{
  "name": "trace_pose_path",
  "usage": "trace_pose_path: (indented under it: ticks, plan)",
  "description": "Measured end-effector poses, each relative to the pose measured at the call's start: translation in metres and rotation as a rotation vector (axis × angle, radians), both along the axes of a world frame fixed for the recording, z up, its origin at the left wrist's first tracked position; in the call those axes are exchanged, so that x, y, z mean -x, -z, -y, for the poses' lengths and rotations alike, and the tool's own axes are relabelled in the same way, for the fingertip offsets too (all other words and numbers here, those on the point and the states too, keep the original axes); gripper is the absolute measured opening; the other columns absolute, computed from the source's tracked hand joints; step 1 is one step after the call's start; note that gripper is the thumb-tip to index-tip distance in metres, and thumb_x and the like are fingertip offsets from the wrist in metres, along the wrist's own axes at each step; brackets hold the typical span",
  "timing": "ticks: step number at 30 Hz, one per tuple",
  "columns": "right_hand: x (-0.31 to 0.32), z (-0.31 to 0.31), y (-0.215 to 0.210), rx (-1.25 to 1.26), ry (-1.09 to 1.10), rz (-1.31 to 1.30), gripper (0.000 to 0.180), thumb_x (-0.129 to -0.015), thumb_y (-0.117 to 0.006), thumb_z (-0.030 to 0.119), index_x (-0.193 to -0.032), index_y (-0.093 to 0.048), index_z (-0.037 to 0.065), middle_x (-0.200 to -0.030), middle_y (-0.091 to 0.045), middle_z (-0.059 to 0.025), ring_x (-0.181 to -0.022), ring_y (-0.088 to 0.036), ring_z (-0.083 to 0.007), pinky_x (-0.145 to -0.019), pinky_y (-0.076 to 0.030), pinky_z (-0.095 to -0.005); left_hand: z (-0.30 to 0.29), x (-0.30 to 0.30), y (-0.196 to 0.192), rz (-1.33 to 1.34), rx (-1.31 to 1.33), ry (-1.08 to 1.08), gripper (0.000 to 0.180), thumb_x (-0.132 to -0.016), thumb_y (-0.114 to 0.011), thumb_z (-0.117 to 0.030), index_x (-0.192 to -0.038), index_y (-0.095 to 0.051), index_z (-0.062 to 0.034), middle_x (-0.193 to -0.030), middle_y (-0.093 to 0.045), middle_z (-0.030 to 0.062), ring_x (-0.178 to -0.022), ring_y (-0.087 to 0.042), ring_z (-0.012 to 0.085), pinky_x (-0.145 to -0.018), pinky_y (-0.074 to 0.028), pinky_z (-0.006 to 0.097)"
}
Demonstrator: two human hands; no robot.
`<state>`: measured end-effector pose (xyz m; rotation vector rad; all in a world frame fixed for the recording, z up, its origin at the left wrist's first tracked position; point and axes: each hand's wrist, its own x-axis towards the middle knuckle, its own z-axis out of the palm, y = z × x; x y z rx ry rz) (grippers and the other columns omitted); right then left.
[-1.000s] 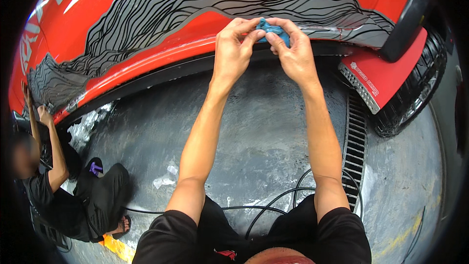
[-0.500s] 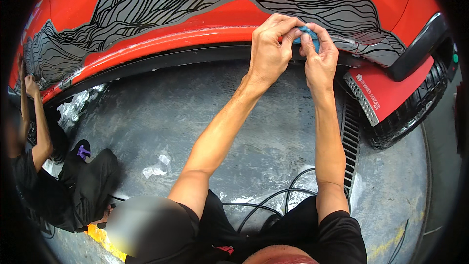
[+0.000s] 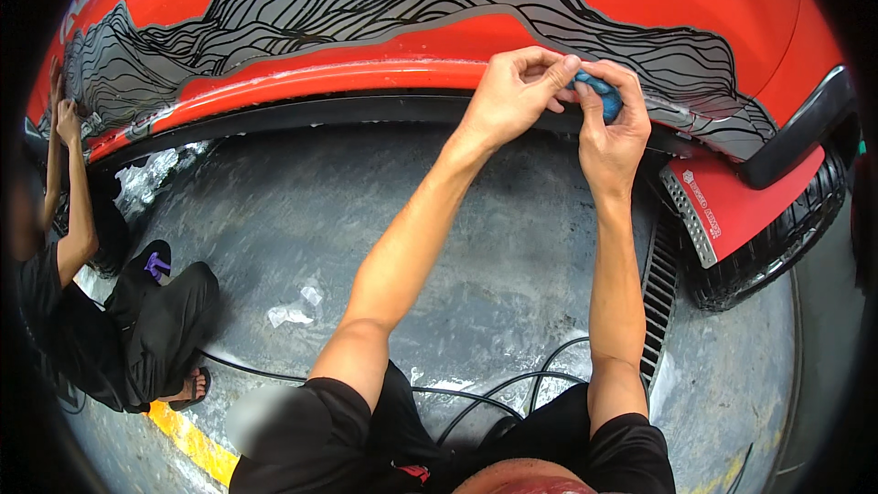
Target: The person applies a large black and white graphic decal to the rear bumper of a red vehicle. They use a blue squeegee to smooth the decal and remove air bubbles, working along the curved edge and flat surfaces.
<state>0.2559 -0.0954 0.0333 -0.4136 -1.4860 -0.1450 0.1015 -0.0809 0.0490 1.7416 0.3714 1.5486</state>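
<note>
A soft, marbled blue lump of clay (image 3: 605, 102) is between my two hands, just in front of the red car's lower side (image 3: 430, 44). My right hand (image 3: 615, 133) curls its thumb and fingers around the lump. The thumb and forefinger of my left hand (image 3: 514, 96) are pinched together at the lump's left edge; the exact contact is partly hidden. Behind the hands runs a grey decal (image 3: 384, 0) with black wavy lines, stuck along the car's red paint. Some whitish wet streaks show along the lower body edge.
A red mud flap (image 3: 745, 206) and a black tyre (image 3: 777, 265) are at the right. A floor drain grate (image 3: 659, 288) lies beside my right arm. A black hose (image 3: 494, 393) loops near my legs. At the left a co-worker (image 3: 73, 329) crouches, hands against the car.
My hands have come slightly down and right in the picture with the blue clay, which shows more now. The left fingers have shifted to its edge. The car sits a little lower in view.
</note>
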Motion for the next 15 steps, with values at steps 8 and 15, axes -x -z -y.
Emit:
trace_pose_path:
  ticks: [8,15]
  plan:
    - [0.002,-0.01,0.008,-0.059,-0.173,0.008,0.016,-0.094,-0.076,-0.006,-0.107,-0.075,0.004,-0.114,-0.07,-0.009,-0.108,-0.068,-0.0201,-0.094,-0.056,-0.0323,0.007,0.011,0.0,-0.09,-0.108,-0.065,0.027,-0.103,-0.075,-0.015,-0.122,-0.076,0.0044,-0.102,-0.079,0.0105,-0.094,-0.076,0.015,-0.085,-0.064,0.029]
    - [0.008,0.014,0.006,0.022,-0.356,-0.021,0.023,-0.096,-0.073,-0.004,-0.118,-0.068,0.0,-0.126,-0.062,-0.0122,-0.118,-0.062,-0.0198,-0.096,-0.055,-0.0323,0.017,-0.001,0.002,0.03,-0.158,-0.092,0.017,-0.103,-0.072,-0.003,-0.115,-0.077,0.0074,-0.098,-0.078,0.008,-0.088,-0.073,0.0118,-0.082,-0.062,0.027]
